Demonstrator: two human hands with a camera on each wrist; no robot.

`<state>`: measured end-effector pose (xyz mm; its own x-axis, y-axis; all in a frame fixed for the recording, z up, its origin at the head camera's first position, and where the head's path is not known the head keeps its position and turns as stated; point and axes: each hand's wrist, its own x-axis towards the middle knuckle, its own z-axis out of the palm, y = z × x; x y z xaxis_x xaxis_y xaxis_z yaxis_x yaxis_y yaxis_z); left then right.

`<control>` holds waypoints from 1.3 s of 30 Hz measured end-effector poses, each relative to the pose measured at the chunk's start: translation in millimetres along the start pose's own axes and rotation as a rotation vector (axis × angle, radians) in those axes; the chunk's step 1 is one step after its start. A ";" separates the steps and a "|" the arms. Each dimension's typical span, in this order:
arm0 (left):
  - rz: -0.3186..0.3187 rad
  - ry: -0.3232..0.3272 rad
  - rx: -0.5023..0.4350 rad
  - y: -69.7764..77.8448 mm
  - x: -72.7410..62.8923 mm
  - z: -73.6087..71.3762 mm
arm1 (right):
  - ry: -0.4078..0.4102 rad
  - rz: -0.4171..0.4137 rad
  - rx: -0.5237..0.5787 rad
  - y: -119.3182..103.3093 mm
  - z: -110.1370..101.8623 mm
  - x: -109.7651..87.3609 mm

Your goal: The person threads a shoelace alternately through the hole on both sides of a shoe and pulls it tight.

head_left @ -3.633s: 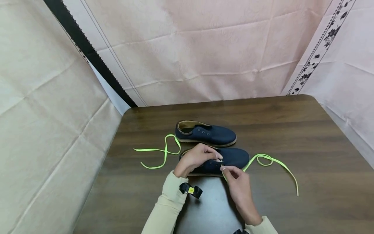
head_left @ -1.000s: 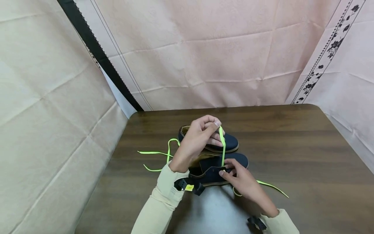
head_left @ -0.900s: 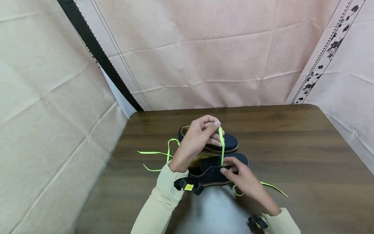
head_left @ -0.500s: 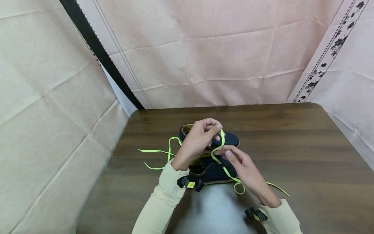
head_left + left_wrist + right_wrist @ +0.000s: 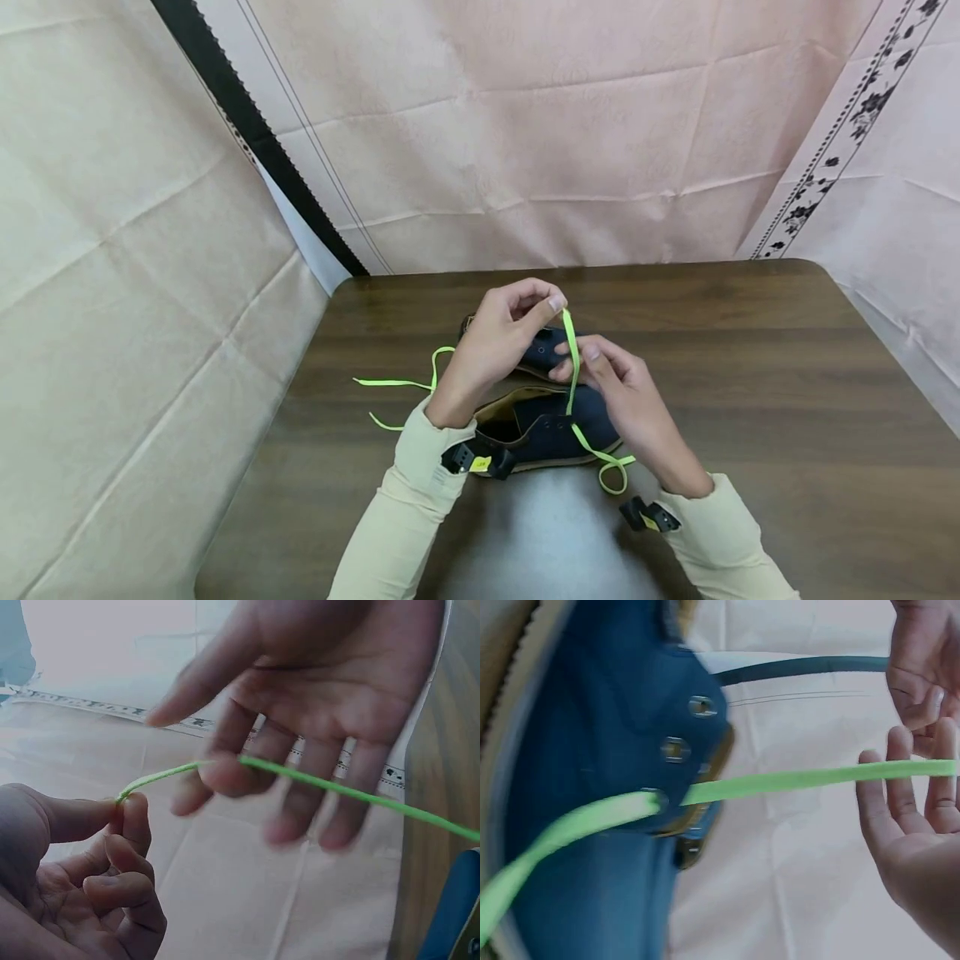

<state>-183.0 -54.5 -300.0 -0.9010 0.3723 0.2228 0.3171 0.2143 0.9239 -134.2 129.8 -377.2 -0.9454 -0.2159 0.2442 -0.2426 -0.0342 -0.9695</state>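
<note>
A dark blue canvas shoe point(image 5: 551, 437) lies on the table, toe to the right. A neon green shoelace point(image 5: 574, 358) passes through its eyelet nearest the toe. Above the shoe, my left hand point(image 5: 495, 337) pinches the lace's end between thumb and index finger, also plain in the left wrist view. My right hand point(image 5: 626, 396) is beside the raised lace. Its fingers point(image 5: 907, 799) are loosely extended along the lace, with the thumb apart from it. In the right wrist view, two eyelets point(image 5: 701, 706) above the threaded one hold no lace.
Behind stands the matching blue shoe point(image 5: 543, 354), partly hidden by my hands. A second green lace point(image 5: 393, 382) lies left of the shoes. The threaded lace's slack point(image 5: 613, 477) loops in front of the near shoe on the wooden table point(image 5: 787, 400).
My right hand has left the eyelet edge and moved up beside the raised lace. My left hand keeps its pinch and is slightly higher. Earlier, both hands were down at the shoe.
</note>
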 end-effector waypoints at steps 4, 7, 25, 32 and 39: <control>0.030 0.017 0.033 1.3 -1.1 -2.7 | 0.034 0.031 -0.054 -13.1 -1.8 5.0; 0.028 -0.003 0.061 -3.7 -1.6 -2.9 | 0.064 0.048 -0.094 -19.9 -3.5 6.6; -0.185 -0.173 0.616 -87.1 -25.1 35.0 | 0.184 0.262 -0.051 -20.8 -7.9 -20.4; -0.195 -0.058 0.582 -107.9 -35.8 47.6 | 0.261 0.381 -0.059 3.2 -3.0 -34.8; -0.138 0.023 0.545 -121.0 -37.0 47.0 | 0.296 0.375 -0.200 34.8 4.1 -28.2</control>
<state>-174.0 -51.8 -434.7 -0.9491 0.2896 0.1239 0.2978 0.6974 0.6519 -115.1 130.7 -417.9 -0.9894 0.1087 -0.0966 0.1157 0.1857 -0.9758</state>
